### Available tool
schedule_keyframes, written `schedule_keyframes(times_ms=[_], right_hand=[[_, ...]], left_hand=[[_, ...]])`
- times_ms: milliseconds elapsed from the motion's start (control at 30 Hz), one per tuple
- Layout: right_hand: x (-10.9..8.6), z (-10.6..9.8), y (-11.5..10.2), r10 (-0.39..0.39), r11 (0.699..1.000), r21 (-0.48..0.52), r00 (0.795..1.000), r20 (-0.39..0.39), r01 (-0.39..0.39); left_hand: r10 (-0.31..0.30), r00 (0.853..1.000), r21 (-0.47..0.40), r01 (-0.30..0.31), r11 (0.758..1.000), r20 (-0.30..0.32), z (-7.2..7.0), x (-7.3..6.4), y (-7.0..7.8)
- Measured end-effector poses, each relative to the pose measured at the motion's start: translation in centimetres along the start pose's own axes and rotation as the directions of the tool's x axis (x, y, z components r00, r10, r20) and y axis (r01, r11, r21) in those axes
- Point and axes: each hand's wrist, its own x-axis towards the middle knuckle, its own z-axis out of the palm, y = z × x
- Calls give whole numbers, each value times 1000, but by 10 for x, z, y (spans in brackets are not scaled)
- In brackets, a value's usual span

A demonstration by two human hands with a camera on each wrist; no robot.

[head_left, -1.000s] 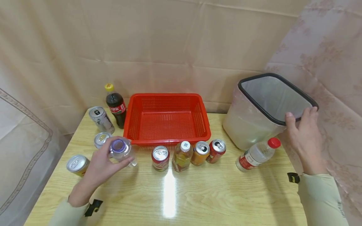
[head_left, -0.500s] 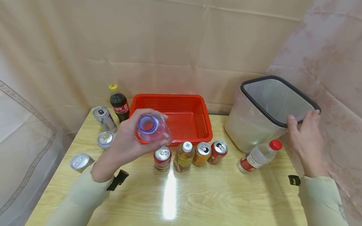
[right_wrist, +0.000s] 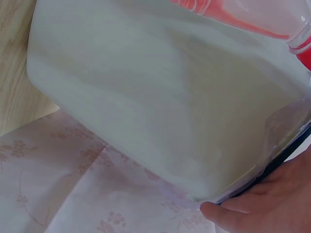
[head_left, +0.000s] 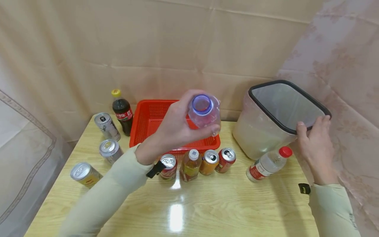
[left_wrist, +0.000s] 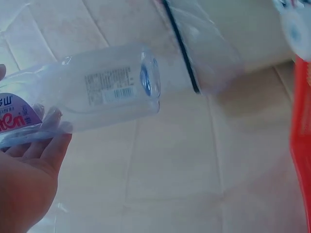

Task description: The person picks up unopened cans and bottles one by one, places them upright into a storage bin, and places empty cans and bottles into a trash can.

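My left hand [head_left: 177, 123] grips a clear plastic bottle [head_left: 214, 113] with a purple top, raised over the right part of the red plastic basket [head_left: 142, 131]. The left wrist view shows the bottle lying along the fingers, its purple-pink label [left_wrist: 19, 114] partly covered and its base pointing away from the hand. At the right, my right hand [head_left: 316, 148] rests at the black rim [head_left: 270, 113] of a translucent bin [head_left: 251, 128], fingers and thumb extended over the rim. Close below that hand, a red-capped clear bottle [head_left: 267, 164] leans against the bin.
Before the basket stand a red can [head_left: 168, 164], a juice bottle [head_left: 190, 168], an orange can [head_left: 209, 163] and another red can [head_left: 226, 159]. Left are a cola bottle [head_left: 122, 112], a grey can [head_left: 106, 126], a silver can [head_left: 110, 150] and a yellow can [head_left: 86, 174]. Curtains hang behind.
My left hand has carried the clear bottle from the left side of the table up and rightward over the basket. My right hand has stayed at the bin's rim.
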Motion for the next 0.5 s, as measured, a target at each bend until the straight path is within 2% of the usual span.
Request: schedule_keyframes(times_ms=[67, 267, 367, 500], right_hand=[[0, 0, -1, -2, 1000, 4, 1000, -4, 2], [0, 2, -1, 5, 1000, 23, 1000, -18, -5], [0, 3, -1, 9, 1000, 30, 1000, -19, -9], [0, 3, 0, 12, 999, 33, 1000, -14, -12]], left_hand=[[21, 1000, -18, -21, 1000, -11, 8, 9, 1], [140, 990, -80, -141, 987, -20, 35, 39, 2], [140, 990, -109, -139, 984, 3, 49, 55, 1], [106, 994, -137, -100, 985, 38, 66, 75, 1]])
